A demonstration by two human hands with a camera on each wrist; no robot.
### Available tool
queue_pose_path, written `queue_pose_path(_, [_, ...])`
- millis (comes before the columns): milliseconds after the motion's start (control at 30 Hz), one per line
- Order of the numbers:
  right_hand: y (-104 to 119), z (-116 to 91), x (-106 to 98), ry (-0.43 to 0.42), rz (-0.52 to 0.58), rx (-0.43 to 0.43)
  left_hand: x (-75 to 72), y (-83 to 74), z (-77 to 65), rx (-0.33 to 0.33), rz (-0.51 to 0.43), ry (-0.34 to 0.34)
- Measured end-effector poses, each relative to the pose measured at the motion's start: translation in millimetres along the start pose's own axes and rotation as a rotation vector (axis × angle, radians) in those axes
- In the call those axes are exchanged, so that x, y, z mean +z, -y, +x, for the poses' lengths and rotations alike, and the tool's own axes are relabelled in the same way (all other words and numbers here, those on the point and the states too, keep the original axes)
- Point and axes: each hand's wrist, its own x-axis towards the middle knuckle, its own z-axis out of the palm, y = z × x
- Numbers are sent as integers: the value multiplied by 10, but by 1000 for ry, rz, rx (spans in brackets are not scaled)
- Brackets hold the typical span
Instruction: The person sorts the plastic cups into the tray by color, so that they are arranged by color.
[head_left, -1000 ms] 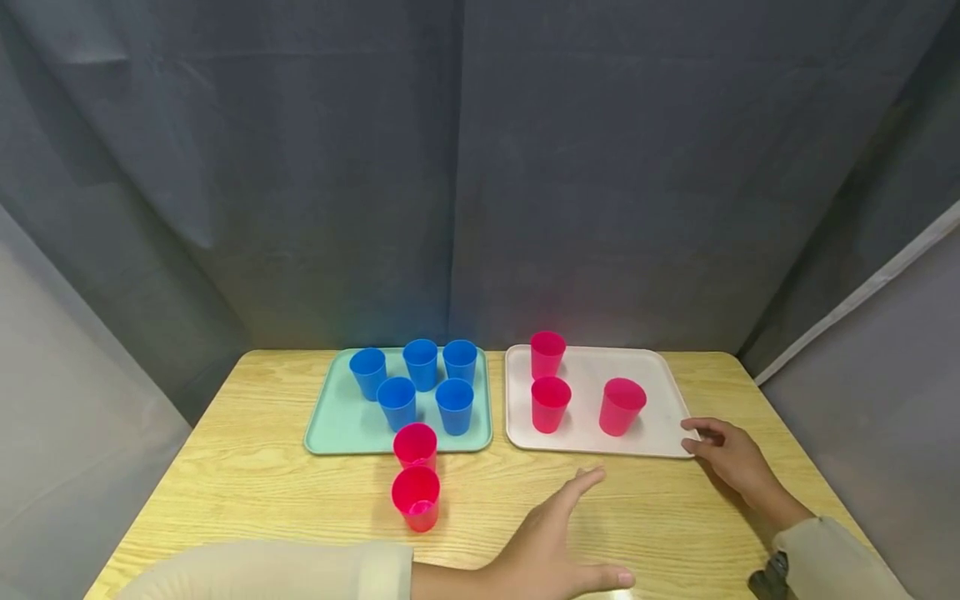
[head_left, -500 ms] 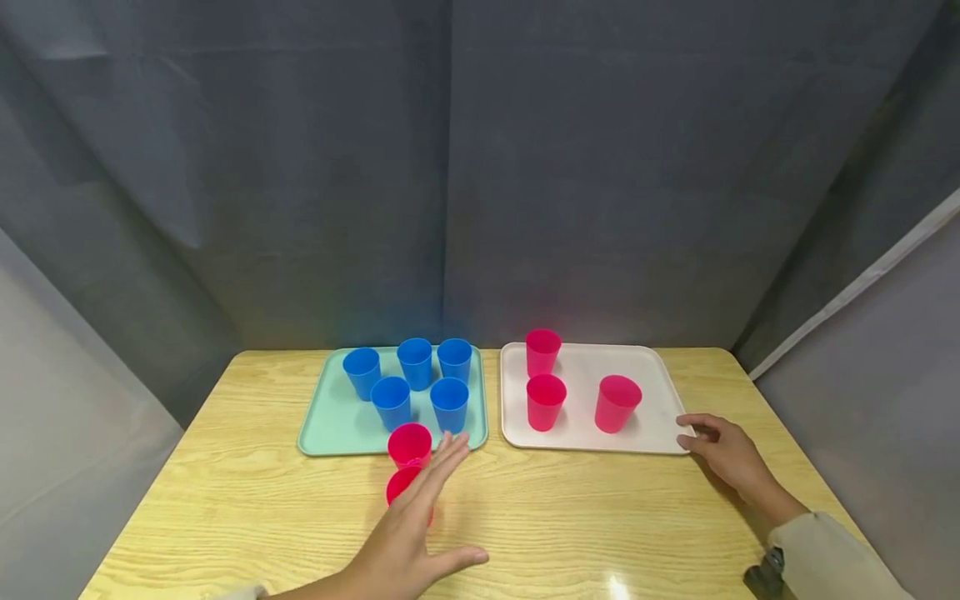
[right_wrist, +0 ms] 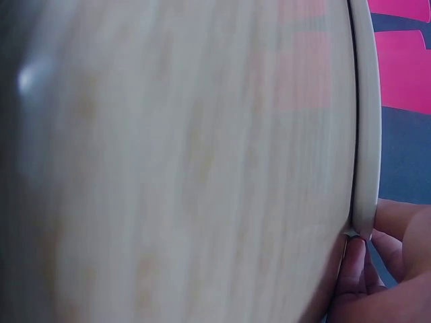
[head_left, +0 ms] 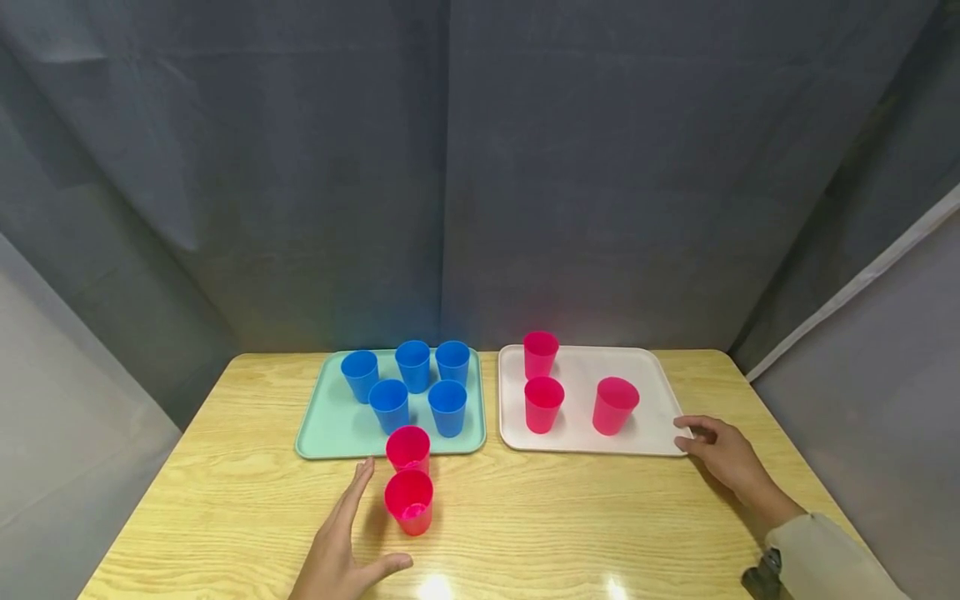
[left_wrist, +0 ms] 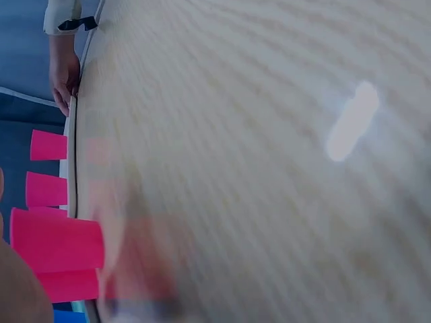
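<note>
In the head view two pink-red cups stand one behind the other on the table: the nearer cup and the farther cup, which is at the front edge of the green tray. My left hand is just left of the nearer cup, fingers extended, thumb apart, holding nothing. At the front right corner of the white tray, my right hand pinches the rim between thumb and fingers. On that tray stand three pink-red cups, among them the right-hand one.
Several blue cups stand upright on the green tray. Both trays lie side by side along the far edge of the wooden table. Grey curtains enclose the back and sides.
My left hand has swept leftward across the front of the table, passing before the two near cups to their left side. The right hand stays at the white tray's corner.
</note>
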Motion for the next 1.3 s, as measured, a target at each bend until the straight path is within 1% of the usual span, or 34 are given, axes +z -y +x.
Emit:
queue_pose_path(100, [0,-5,1,-1,-1,-6,46,73,14,-130,-61,50])
queue_pose_path(167, [-3,-5,3,-3,-1,-13,86,122,25,-180,-101,60])
queue_pose_path(233, [-9,-2,6,-10,0,-20,131,158,40,-204,-127,58])
queue_pose_path(300, [-16,3,9,-16,1,-27,179,176,53,-207,-164,49])
queue_pose_path(467, [-41,8,15,-24,-1,-34,271,162,75,-174,-254,9])
queue_pose_path(533, [-44,9,15,-25,-2,-34,287,144,81,-181,-265,-1])
queue_pose_path(700, [-40,10,18,-25,-5,-31,300,98,105,-231,-270,-13])
queue_pose_path(800, [-39,9,19,-23,-5,-27,310,89,120,-249,-295,-18])
queue_pose_path(1067, [-17,-7,13,-19,4,-17,355,95,130,-252,-386,-35])
queue_pose_path(1300, [-17,-5,13,-23,0,-23,370,89,145,-243,-401,-49])
